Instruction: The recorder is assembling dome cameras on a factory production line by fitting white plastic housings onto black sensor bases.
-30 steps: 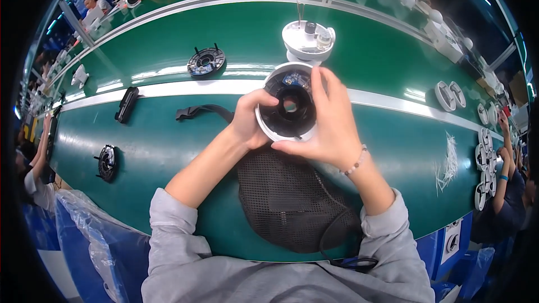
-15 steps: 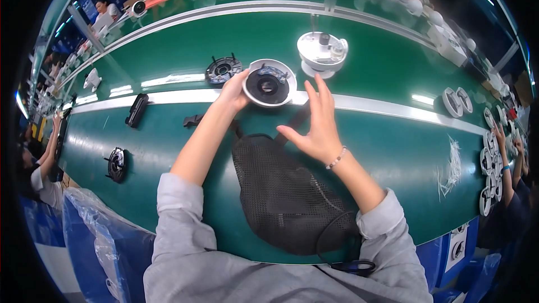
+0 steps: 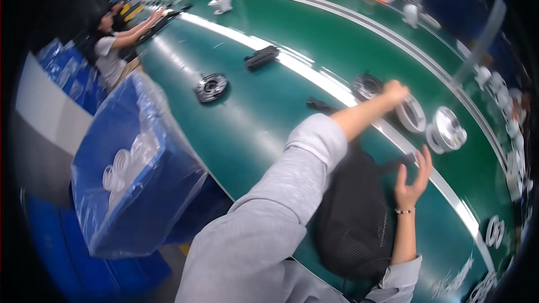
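My left hand (image 3: 396,92) is closed at the rim of a white round housing (image 3: 411,114), blurred by motion, over the green belt. Lower and nearer, my right hand (image 3: 412,186) has its fingers spread and holds nothing. Just beyond it, a white bowl-shaped base with parts inside (image 3: 447,129) sits on the belt. A round black part with prongs (image 3: 366,85) lies just left of my left hand. Between my forearms rests a black mesh bag (image 3: 353,216) with a strap and cord.
Farther left on the table are another round black part (image 3: 211,88) and a black oblong part (image 3: 261,58). A blue bin lined with clear plastic (image 3: 140,174) holds white rings at the near left. White ties (image 3: 456,278) lie at the lower right. A co-worker (image 3: 115,50) sits far left.
The view has swung left, bringing the blue bin into full sight. My left hand still has the white housing, now more edge-on; my right hand stays apart from it with fingers spread.
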